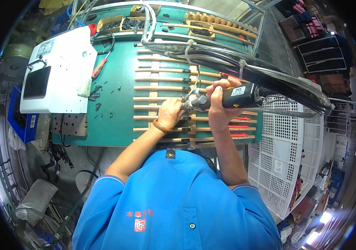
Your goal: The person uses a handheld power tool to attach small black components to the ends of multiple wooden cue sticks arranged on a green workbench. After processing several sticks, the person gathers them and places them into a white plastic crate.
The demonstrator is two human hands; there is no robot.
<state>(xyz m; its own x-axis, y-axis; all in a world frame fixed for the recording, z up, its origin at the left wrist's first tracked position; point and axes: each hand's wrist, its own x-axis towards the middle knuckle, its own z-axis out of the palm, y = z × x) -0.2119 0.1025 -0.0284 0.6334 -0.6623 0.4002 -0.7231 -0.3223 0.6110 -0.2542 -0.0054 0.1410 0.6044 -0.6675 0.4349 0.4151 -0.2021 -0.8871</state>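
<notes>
The step in hand looks like driving a fastener into one of the rods [144,78] laid side by side across the rack [155,66]. The person's right hand [224,106] wraps firmly round the driver [239,96], holding it nearly level over the rack's right half. The left hand [170,113] is at the driver's nose, over the rack's middle, fingers bunched; what they pinch, if anything, cannot be told. The next move probably calls for the nose lined up and the rod kept from shifting.

The rods are slim, straight and tan, perhaps wooden, with small dark blocks [186,79] along them; the rack's bars are pale wood. The driver is smooth, black and boxy, with a metallic nose. Above the rack's right side arches a glossy cable bundle [224,62]; right of it stands a white plastic-looking crate [276,143], its walls gridded with holes.
</notes>
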